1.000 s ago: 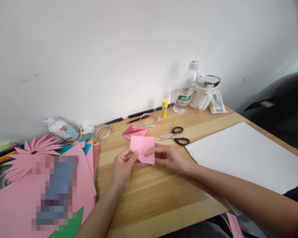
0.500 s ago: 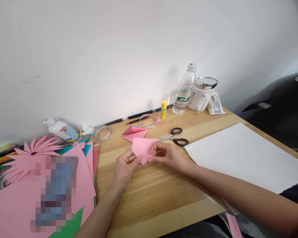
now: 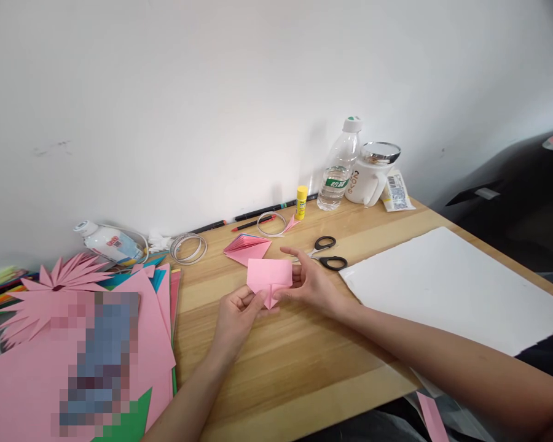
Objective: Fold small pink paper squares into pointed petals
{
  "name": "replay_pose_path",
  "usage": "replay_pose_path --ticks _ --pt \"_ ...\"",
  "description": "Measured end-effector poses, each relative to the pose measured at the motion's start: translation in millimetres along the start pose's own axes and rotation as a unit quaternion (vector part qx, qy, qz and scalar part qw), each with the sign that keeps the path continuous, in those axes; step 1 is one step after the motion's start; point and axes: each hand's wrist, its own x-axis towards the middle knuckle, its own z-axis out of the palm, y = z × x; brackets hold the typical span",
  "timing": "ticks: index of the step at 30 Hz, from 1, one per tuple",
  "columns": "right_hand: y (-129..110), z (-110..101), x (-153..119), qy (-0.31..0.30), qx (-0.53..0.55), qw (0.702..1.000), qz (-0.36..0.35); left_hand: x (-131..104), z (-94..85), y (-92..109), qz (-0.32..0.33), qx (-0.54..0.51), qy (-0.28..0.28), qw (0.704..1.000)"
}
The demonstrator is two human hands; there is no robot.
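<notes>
A small pink sheet of folded paper (image 3: 270,272) is held just above the table, its lower corners folded in to a point. My left hand (image 3: 238,309) pinches its lower left edge between thumb and fingers. On the other side my right hand (image 3: 311,283) grips the lower right part, thumb in front and some fingers behind, with the index finger raised off the paper. Just beyond lies a stack of folded pink papers (image 3: 249,248). Scissors (image 3: 325,253) with black handles rest behind my right hand, blades partly hidden by it.
Along the wall stand a glue stick (image 3: 301,202), a water bottle (image 3: 335,175) and a white mug (image 3: 371,178). Tape rolls (image 3: 188,248) and pens (image 3: 258,213) lie nearby. Pink paper sheets (image 3: 27,387) cover the left, a white sheet (image 3: 456,288) the right.
The right side of the pink paper now lies folded in, matching the left, and the lower point shows. My right index finger has lifted away from the paper.
</notes>
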Motion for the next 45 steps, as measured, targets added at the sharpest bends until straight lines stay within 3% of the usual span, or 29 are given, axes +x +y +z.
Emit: replay_pose_path --ticks 6,15,30,33,40,45 --pt "1 -1 -1 -0.016 -0.037 0.999 0.025 -2 2.3 0 -0.032 0.028 0.023 0.999" --pt "2 -2 0 -0.013 -0.062 0.998 0.026 -3 5.0 4 -0.056 0.017 0.009 0.998" --pt "-1 -1 -2 -0.015 -0.11 0.993 0.031 -3 7.0 5 -0.059 0.044 0.04 0.996" --pt "-8 -2 -1 0.011 -0.166 0.986 0.009 -4 7.7 6 -0.061 0.06 0.021 0.996" --pt "-12 -3 0 -0.058 -0.09 0.993 0.049 -3 4.7 5 -0.051 0.054 -0.011 0.997" --pt "-12 -2 -1 -0.01 -0.127 0.991 0.035 -4 3.0 7 -0.061 0.041 -0.053 0.996"
